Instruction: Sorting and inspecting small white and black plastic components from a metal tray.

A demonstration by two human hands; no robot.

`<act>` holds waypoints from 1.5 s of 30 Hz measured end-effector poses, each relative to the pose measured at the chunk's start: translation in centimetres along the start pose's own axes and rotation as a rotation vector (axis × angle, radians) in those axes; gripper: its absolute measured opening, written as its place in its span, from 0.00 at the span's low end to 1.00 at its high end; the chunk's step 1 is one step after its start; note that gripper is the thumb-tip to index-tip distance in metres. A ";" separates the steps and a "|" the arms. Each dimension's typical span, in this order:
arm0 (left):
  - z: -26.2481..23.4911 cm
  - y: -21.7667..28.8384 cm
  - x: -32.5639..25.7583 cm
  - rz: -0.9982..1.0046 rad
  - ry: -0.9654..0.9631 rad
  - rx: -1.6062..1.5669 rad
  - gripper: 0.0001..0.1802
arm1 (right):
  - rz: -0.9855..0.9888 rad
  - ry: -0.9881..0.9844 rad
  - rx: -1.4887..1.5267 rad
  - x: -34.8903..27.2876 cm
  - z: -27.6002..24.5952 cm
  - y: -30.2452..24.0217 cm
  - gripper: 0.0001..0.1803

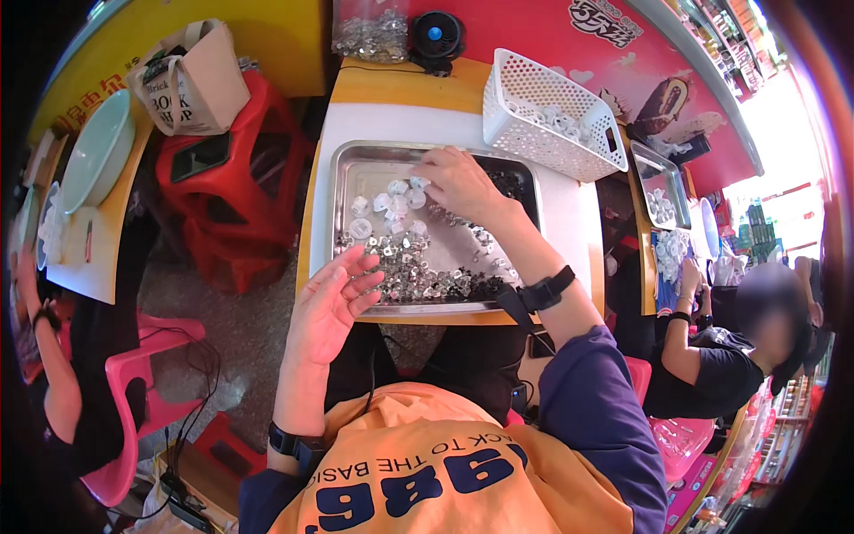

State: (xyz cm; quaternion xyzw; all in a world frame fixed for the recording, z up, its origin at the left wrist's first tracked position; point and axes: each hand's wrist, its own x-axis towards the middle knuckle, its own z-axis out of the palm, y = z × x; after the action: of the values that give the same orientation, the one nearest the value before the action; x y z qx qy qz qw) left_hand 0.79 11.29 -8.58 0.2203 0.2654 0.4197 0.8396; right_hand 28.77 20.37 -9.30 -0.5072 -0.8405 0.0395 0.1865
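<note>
A shallow metal tray (339, 198) lies before me, holding several small parts. White round plastic pieces (392, 206) are clustered in its upper middle. Below them spreads a pile of small shiny clear and silvery parts (400, 267), with small black parts (485, 287) towards the near right and more at the far right corner. My right hand (458, 182) reaches over the tray, fingers bent and pinched on a small white plastic piece at the cluster's edge. By the tray's near left side, my left hand (334, 298) is palm up, its fingers loosely curled and apart, holding nothing.
A white perforated basket (543, 120) with white pieces stands behind the tray. Beyond are a small black fan (437, 36) and a clear bag of metal parts (372, 37). Red stacked stools (227, 178) stand left. Co-workers sit at both sides; another metal tray (660, 169) is at right.
</note>
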 end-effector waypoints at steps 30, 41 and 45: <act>2.5 -5.0 0.9 -0.487 -0.172 -0.104 0.21 | 0.329 -0.035 1.183 -13.7 -2.6 -10.5 0.18; 2.4 -4.7 0.2 -0.427 -0.150 0.028 0.15 | 0.486 0.066 0.811 -13.0 -3.8 -10.8 0.10; 1.3 -4.0 -0.2 -0.362 -0.094 -0.024 0.15 | 0.538 0.121 0.500 -11.1 -2.8 -5.7 0.07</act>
State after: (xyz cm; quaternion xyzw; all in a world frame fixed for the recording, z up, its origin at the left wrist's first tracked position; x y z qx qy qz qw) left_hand 3.87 8.75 -9.96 0.1785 0.2562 0.2541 0.9154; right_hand 29.60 7.62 -8.30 -0.6503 -0.6288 0.2612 0.3368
